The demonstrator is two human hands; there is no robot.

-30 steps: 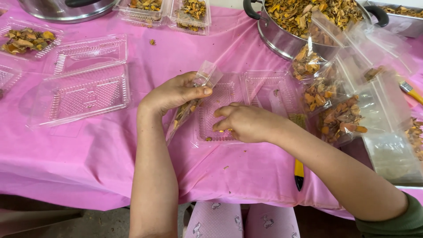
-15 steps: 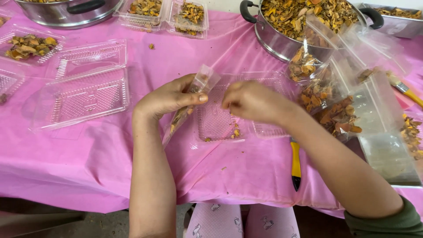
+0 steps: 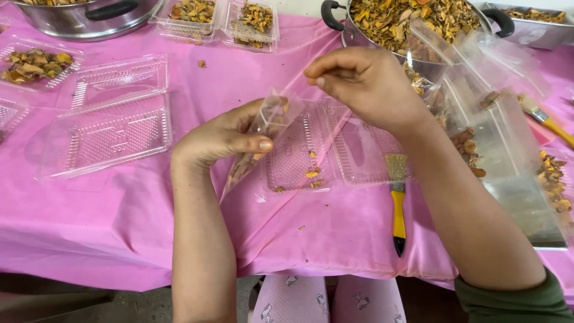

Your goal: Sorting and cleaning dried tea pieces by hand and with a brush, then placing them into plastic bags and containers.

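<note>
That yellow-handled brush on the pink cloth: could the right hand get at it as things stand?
Probably yes. The right hand hovers with pinched fingers, holding nothing large, and the brush lies uncovered on the tablecloth just below its forearm. Nothing lies on top of it.

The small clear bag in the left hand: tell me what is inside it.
The small clear bag, pinched by the left hand, holds yellow-brown dried pieces, mostly in its lower end. The fingers cover its middle, so the contents there are hidden.
</note>
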